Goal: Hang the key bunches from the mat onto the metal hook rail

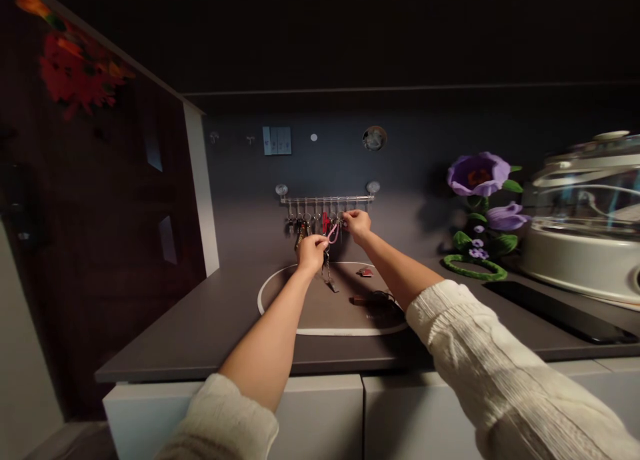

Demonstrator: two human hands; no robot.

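Note:
A clear key rack is fixed to the dark wall, with several bunches of keys hanging from its hooks. My left hand is closed in a pinch at the lower end of a pink strap keychain. Keys on a chain dangle just below those fingertips, over the mat. My right hand pinches a small key ring at the rack, just above the pink strap; its fingertips partly cover it. A red tag hangs between the hands, behind the strap.
An oval mat on the counter bears a small red item and a brown-handled object. To the right are purple flowers, a black phone-like slab and a cream appliance. A shelf overhangs.

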